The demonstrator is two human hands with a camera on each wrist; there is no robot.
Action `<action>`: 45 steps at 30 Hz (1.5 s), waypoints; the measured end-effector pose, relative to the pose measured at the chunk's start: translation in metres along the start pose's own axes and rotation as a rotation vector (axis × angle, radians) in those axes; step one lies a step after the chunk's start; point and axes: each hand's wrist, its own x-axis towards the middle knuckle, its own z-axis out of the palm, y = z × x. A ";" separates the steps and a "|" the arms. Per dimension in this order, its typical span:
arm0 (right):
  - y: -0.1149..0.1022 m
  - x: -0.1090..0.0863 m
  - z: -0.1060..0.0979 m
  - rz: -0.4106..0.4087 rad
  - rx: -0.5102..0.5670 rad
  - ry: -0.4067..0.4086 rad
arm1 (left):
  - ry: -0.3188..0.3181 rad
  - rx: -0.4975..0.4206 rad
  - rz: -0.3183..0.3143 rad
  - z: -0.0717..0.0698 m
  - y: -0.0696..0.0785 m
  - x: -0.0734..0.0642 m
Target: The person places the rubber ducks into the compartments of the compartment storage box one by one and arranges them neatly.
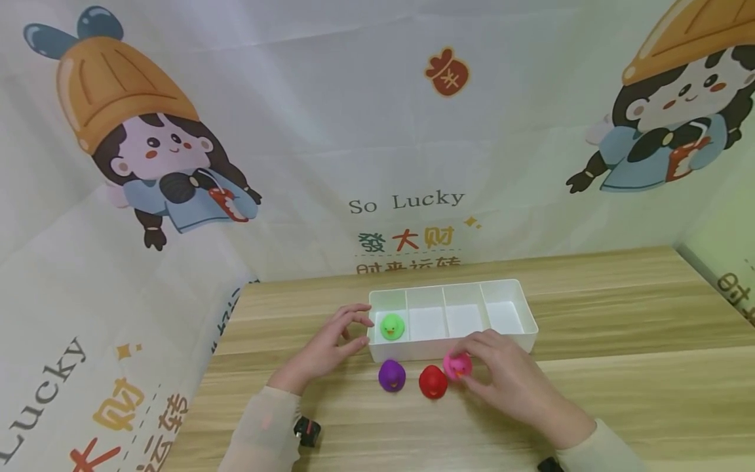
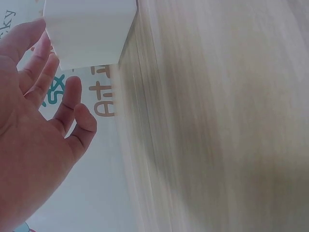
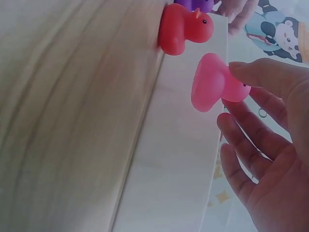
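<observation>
Right hand [image 1: 510,377]: got the pink duck [image 1: 454,362] pinched by its head between thumb and fingers;
Pink duck: held up off the table [image 1: 619,393], in front of the near long wall of the white box [image 1: 407,351], just beside the red duck;
Left hand [image 1: 330,344]: relaxed and released, fingers a bit bent, some fingertips touching the left end of the box;
Red duck [image 1: 433,382]: on the table, in front of the box, between the pink and purple ones;
Purple duck [image 1: 392,376]: also on the table, nearer the box's left end;
Green duck [image 1: 392,326]: sitting in the leftmost of four compartments;
Backdrop [image 1: 318,131]: pale cloth, cartoon prints, "So Lucky" lettering
</observation>
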 end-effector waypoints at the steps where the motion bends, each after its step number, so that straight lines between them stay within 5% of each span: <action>1: 0.000 0.001 -0.001 0.002 0.003 -0.002 | 0.001 0.002 0.000 0.000 0.000 0.000; 21: -0.003 0.007 -0.008 0.034 0.049 0.013 | 0.001 0.011 0.011 -0.001 0.001 0.001; 45: -0.005 0.024 -0.010 -0.046 0.120 0.092 | 0.018 0.007 0.055 0.002 -0.002 0.002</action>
